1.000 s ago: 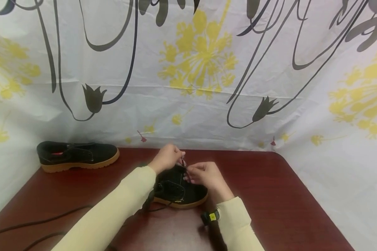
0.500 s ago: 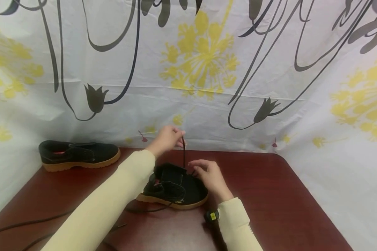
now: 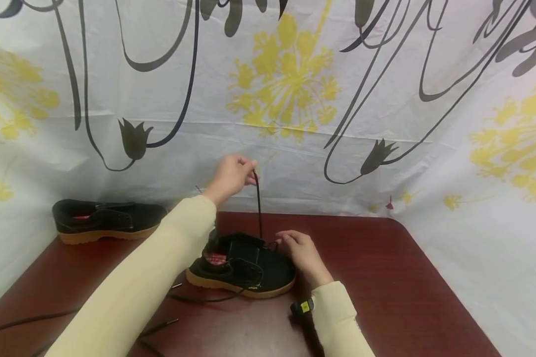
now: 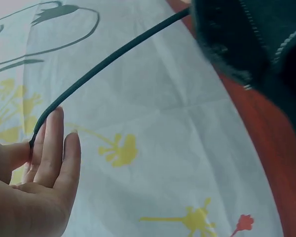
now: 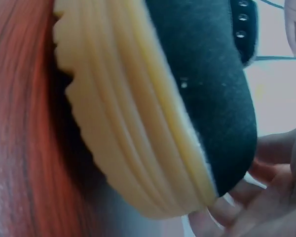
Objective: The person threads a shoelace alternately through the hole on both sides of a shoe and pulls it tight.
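A black shoe (image 3: 274, 265) with a tan sole stands on the table, toe to the right. My left hand (image 3: 232, 176) is raised above and behind it, thumb and fingers pinching the end of a dark shoelace (image 3: 258, 203). That lace runs down, fairly taut, to the shoe's far eyelet flap; the left wrist view shows the pinched tip (image 4: 32, 143) close up. My right hand (image 3: 301, 253) is low at the far side of the toe, fingers loosely bent beside a short bit of lace. In the right wrist view its fingers (image 5: 237, 192) lie partly behind the toe.
A second black shoe (image 3: 111, 220) stands at the table's back left. Loose laces (image 3: 161, 327) lie on the front left, partly under my left sleeve. One more lace (image 3: 205, 300) leaves the shoe's near side. A patterned white curtain (image 3: 290, 163) hangs behind the reddish-brown table (image 3: 375, 277).
My left hand has risen from beside the shoe, drawing a longer stretch of lace up through the far flap. My right hand has loosened from the lace and shifted slightly right.
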Motion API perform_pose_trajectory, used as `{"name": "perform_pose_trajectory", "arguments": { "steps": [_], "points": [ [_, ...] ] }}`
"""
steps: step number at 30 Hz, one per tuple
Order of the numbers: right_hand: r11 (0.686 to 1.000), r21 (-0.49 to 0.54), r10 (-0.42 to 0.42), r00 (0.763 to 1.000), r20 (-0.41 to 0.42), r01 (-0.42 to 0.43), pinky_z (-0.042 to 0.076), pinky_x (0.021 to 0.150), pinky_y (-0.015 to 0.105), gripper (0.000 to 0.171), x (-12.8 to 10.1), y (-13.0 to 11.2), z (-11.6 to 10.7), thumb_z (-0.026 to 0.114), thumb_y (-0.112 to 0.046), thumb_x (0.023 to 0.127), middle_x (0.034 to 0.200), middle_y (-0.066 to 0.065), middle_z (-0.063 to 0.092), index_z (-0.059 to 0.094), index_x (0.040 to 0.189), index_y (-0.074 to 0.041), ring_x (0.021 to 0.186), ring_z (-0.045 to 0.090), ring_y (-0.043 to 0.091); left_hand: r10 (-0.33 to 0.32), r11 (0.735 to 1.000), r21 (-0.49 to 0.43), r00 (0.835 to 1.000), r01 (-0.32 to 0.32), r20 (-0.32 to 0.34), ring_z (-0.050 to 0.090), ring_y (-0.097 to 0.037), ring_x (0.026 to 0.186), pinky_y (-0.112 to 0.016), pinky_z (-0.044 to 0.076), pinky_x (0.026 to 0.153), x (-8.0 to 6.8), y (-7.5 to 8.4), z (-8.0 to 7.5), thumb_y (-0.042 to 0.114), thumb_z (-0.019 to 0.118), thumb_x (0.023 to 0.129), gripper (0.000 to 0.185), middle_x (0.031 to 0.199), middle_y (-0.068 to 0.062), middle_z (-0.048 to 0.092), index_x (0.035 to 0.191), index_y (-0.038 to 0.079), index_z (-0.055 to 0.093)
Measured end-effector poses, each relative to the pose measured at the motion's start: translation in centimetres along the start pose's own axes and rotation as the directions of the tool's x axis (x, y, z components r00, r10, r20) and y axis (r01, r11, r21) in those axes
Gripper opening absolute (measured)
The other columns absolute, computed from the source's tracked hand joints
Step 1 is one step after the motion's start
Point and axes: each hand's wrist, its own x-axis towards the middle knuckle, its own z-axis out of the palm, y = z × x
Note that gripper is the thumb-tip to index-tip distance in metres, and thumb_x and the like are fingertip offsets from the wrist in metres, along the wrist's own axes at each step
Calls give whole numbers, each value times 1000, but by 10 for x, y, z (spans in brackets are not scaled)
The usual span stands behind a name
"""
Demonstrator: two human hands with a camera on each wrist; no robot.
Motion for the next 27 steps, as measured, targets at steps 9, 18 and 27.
{"name": "perform_pose_trajectory", "arguments": {
  "steps": [9,18,27],
  "points": [
    [997,77,18,1000,-9,-17,54,77,25,25,2,0,0,60,-14,102,114,20,72,71,117,2,89,66,13,10,1000,1,999,-10,-50,74,-27,93,-25,59,76,8,18,-13,28,52,107,33,107,-16,75,116,-2,65],
    [998,58,-2,999,40,0,57,80,27,23,3,0,-1,69,-12,95,104,13,76,73,115,0,87,72,15,37,999,-7,995,-38,-89,73,-26,93,-28,59,80,14,30,-20,26,50,107,33,106,-17,73,119,-2,63],
    [997,6,-72,991,117,71,57,87,31,21,3,1,0,65,-5,96,109,12,76,74,116,-4,93,72,17,46,999,15,990,-45,-137,72,-19,90,-26,59,81,23,46,-28,27,49,108,34,106,-14,74,119,0,65]
  ]
}}
